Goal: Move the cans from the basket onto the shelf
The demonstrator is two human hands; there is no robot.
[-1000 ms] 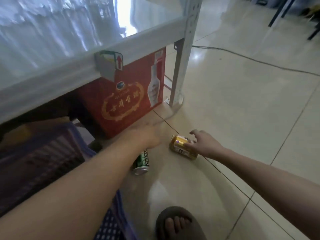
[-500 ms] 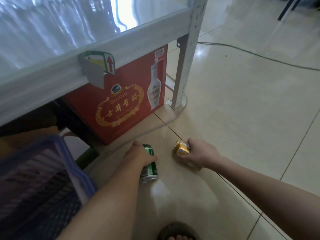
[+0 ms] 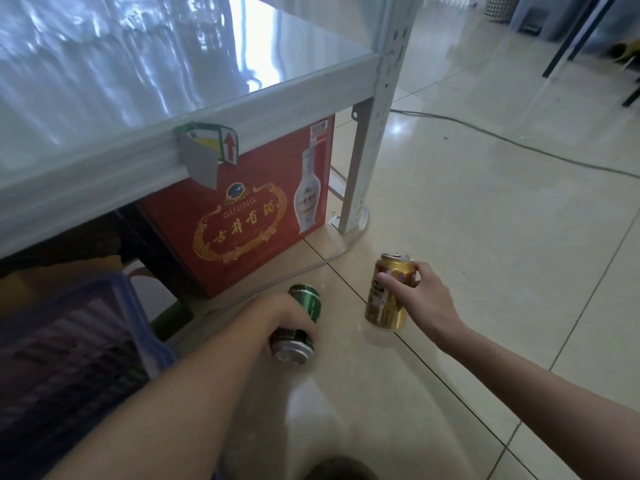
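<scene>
Two cans are being held low over the tiled floor [image 3: 485,237]: a green can [image 3: 306,308] wrapped by the left hand [image 3: 277,317], a gold can [image 3: 386,299] clasped by the right hand [image 3: 424,299]. Neither is yet being set on the glossy shelf [image 3: 138,81] above; the basket [image 3: 69,358] is lying at left, contents unclear

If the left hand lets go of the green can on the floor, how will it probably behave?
The green can is a smooth cylinder held tilted in the left hand, so it would probably tip over and roll on the glossy tiled floor. Its metal wall looks thin, so a hard grip may dent it.
</scene>
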